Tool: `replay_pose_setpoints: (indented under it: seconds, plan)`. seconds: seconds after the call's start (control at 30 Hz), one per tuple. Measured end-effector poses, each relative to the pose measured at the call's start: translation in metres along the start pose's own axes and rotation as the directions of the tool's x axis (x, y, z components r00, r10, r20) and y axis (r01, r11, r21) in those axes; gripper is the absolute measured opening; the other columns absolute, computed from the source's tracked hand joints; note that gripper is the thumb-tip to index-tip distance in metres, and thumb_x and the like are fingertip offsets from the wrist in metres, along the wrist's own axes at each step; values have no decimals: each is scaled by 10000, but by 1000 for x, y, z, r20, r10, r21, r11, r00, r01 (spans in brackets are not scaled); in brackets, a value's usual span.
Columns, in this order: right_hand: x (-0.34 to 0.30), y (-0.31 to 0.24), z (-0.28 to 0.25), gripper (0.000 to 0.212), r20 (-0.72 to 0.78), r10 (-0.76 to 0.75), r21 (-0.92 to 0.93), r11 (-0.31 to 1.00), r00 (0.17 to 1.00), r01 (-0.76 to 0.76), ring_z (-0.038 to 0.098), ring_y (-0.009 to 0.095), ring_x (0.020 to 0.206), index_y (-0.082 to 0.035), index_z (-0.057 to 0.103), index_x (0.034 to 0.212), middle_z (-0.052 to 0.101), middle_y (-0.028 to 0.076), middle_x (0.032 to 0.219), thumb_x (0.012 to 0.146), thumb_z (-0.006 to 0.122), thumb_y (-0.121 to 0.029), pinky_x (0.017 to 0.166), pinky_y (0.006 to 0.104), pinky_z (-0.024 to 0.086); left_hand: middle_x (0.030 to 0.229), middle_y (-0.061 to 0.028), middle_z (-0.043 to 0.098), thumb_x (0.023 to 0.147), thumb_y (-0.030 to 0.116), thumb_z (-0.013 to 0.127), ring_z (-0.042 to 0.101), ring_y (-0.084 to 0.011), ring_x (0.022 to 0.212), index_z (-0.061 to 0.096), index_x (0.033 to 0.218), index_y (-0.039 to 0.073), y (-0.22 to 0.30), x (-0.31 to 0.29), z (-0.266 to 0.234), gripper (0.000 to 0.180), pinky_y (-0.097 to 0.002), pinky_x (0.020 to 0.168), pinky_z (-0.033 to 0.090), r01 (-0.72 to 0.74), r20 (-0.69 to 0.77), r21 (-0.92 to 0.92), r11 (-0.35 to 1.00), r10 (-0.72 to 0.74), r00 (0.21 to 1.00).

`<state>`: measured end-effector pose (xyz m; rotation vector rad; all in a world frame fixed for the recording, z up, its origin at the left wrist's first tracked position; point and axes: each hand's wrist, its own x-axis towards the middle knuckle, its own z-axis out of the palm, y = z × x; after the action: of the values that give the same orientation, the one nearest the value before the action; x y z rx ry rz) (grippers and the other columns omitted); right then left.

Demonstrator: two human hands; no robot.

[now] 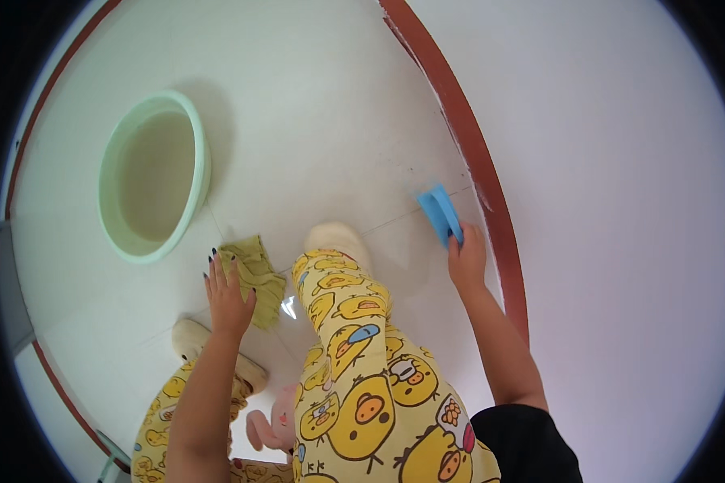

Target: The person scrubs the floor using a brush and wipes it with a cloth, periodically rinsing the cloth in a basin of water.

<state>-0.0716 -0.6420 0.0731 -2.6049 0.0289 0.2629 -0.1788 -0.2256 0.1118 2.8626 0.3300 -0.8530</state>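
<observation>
My right hand (469, 256) is closed around the handle of a blue scrubbing brush (437, 211). The brush is at the floor on the right, close to the red-brown baseboard. My left hand (229, 302) is open, its fingers stretched out and slightly apart, at the left edge of a crumpled yellow-green cloth (259, 282). Whether its fingers touch the cloth or hover over it I cannot tell. A pale green basin (203, 173) holding murky water (159, 177) stands beyond that hand.
The red-brown baseboard (467, 121) curves along the white wall (604, 201) on the right. Dark specks lie on the pale tiled floor (322, 121) near the brush. My knee in yellow patterned trousers (354, 354) and light shoes (337, 237) take up the lower middle.
</observation>
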Motion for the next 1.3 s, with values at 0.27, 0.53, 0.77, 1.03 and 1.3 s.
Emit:
replay_pose_setpoints:
  seconds: [0.27, 0.53, 0.77, 1.03, 1.3]
  plan:
    - [-68, 3, -5, 377, -64, 53, -210, 976, 997, -65, 481, 365, 997, 12, 483, 1100, 516, 191, 1060, 742, 579, -57, 852, 444, 376, 1443, -204, 137, 679, 282, 708, 185, -403, 1305, 211, 1390, 76, -20, -29, 80, 892, -498, 1041, 223, 129, 116, -176, 976, -110, 987]
    - [-9, -33, 44, 434, -217, -113, -21, 994, 970, 111, 457, 364, 1066, -6, 450, 1153, 497, 193, 1140, 745, 589, -64, 907, 437, 358, 1457, -222, -8, 737, 319, 673, 92, -456, 1311, 114, 1411, 68, -27, -16, 126, 911, -569, 1010, 216, 160, 124, -91, 983, -149, 981]
    - [45, -88, 74, 401, -72, -319, 79, 943, 945, 324, 482, 348, 1020, -8, 470, 1112, 518, 179, 1098, 729, 582, -43, 882, 416, 390, 1449, -245, -15, 768, 333, 635, 86, -496, 1293, 94, 1408, 43, -41, -20, 128, 887, -602, 1000, 194, 152, 60, -75, 985, -148, 987]
    - [62, -128, 92, 343, 165, -461, 205, 881, 872, 427, 493, 311, 1010, -12, 523, 1045, 530, 141, 1075, 707, 579, -27, 858, 403, 408, 1448, -247, -39, 786, 372, 619, 55, -516, 1289, 49, 1418, 81, -20, 71, 99, 899, -647, 978, 172, 161, 24, -129, 978, -159, 987]
    - [73, -162, 127, 344, 254, -594, 310, 797, 763, 518, 472, 284, 1054, -20, 530, 1063, 520, 125, 1113, 724, 572, -59, 877, 393, 384, 1448, -248, 14, 784, 297, 629, 87, -515, 1287, 74, 1410, 58, 12, 86, 62, 871, -608, 999, 189, 230, 172, -209, 951, -196, 965]
